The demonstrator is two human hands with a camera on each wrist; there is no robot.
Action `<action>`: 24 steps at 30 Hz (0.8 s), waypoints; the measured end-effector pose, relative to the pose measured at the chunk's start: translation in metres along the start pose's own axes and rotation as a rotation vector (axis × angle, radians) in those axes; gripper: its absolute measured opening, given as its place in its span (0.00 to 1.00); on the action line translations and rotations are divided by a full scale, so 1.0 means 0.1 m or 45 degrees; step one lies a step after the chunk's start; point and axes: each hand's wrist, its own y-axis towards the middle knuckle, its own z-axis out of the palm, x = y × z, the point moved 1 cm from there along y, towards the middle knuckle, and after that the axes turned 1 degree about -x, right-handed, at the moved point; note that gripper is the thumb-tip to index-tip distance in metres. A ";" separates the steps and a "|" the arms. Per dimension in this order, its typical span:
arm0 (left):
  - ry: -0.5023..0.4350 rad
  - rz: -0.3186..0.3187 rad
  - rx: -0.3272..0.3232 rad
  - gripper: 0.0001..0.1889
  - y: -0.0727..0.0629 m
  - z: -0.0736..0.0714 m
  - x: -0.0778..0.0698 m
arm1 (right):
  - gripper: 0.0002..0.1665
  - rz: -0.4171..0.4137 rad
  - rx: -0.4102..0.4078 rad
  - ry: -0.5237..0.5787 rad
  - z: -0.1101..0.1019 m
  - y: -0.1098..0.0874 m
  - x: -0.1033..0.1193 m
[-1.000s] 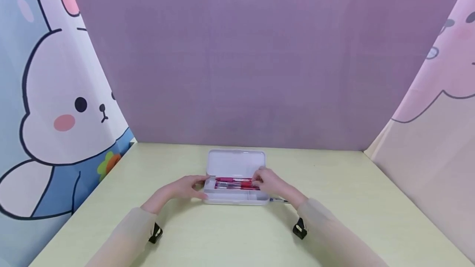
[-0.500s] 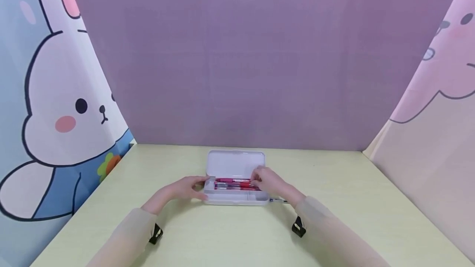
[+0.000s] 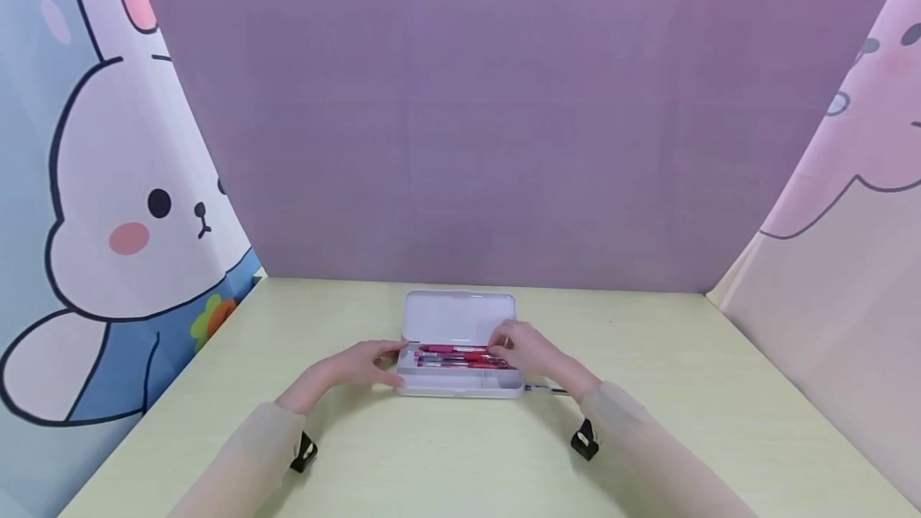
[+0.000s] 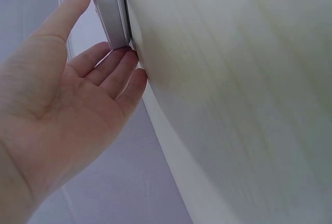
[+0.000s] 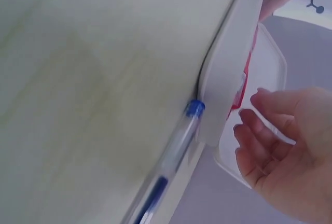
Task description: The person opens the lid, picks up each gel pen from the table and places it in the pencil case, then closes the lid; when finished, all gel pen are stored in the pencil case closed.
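Observation:
A white pencil case (image 3: 440, 381) lies on the table with its lid (image 3: 459, 318) folded back. Several red and clear pens (image 3: 453, 356) lie side by side in its rear compartment. My left hand (image 3: 363, 364) holds the case's left end, thumb at the near corner and fingers at the far one. Over the right ends of the pens is my right hand (image 3: 528, 348). In the right wrist view its fingers (image 5: 251, 146) are loosely bent and apart, with nothing between them; the thumb tip is close to a red pen end (image 5: 238, 97).
A clear pen with a blue end (image 5: 171, 156) lies on the table beside the case's right end, partly under my right forearm in the head view. The front tray of the case has a small divider (image 3: 483, 379). A purple curtain (image 3: 460, 118) rises behind the table (image 3: 460, 454).
My right hand has shifted slightly right and its fingers have loosened, showing more of the pens' right ends. My left hand stays at the case's left end.

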 end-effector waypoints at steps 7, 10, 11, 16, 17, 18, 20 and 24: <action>0.008 0.005 -0.003 0.41 0.01 0.00 0.00 | 0.05 -0.031 -0.018 0.098 -0.13 -0.09 -0.08; 0.007 0.004 0.000 0.41 0.02 0.01 0.00 | 0.06 -0.027 -0.036 0.119 -0.19 -0.15 -0.12; 0.007 0.002 0.000 0.41 0.02 0.01 0.01 | 0.06 -0.041 -0.045 0.116 -0.21 -0.17 -0.13; -0.002 -0.012 0.001 0.41 0.02 0.01 0.01 | 0.08 -0.068 -0.091 0.101 -0.31 -0.30 -0.22; -0.003 -0.014 0.001 0.41 0.02 0.00 0.01 | 0.09 -0.068 -0.096 0.099 -0.33 -0.33 -0.24; -0.004 -0.015 0.000 0.41 0.02 0.00 0.01 | 0.09 -0.060 -0.101 0.100 -0.35 -0.36 -0.26; -0.001 -0.017 -0.003 0.41 0.02 0.00 0.01 | 0.09 -0.061 -0.110 0.094 -0.40 -0.43 -0.30; 0.003 -0.015 -0.002 0.41 0.02 -0.01 0.02 | 0.08 -0.054 -0.130 0.069 -0.48 -0.57 -0.39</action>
